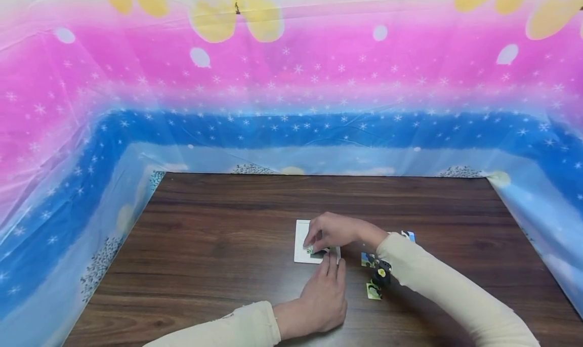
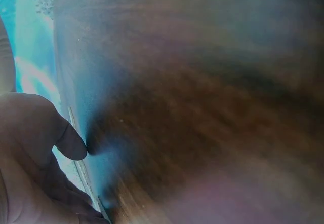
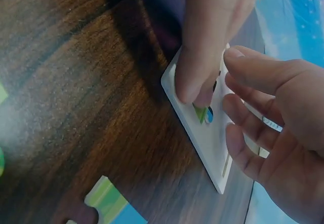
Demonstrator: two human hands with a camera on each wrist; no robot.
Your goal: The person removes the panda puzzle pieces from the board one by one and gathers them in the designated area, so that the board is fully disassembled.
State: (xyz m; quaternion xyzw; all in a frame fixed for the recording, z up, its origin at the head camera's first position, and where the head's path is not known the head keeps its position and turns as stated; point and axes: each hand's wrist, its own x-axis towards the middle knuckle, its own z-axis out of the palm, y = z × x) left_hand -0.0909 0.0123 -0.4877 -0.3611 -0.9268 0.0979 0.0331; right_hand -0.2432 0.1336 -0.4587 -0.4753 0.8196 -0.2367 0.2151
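Observation:
A small white puzzle tray (image 1: 301, 235) lies on the table, with picture puzzle pieces (image 3: 201, 113) inside it, partly covered by fingers. My right hand (image 1: 334, 229) reaches over the tray from the right. Its thumb and curled fingers pinch at a green-and-white puzzle piece (image 1: 309, 250); in the right wrist view that grip is partly hidden. From the near side, my left hand (image 1: 322, 296) rests its extended fingers on the tray's front edge and the pieces there. The left wrist view shows the left hand (image 2: 30, 153) beside the tray's edge, blurred.
Loose puzzle pieces lie right of the tray: a blue-and-green piece (image 1: 367, 259), a green piece (image 1: 374, 291) and a blue-and-white piece (image 1: 409, 235) past the right forearm. A black wrist device (image 1: 381, 273) hangs over them. Patterned cloth (image 1: 291, 129) borders the brown table (image 1: 205, 246).

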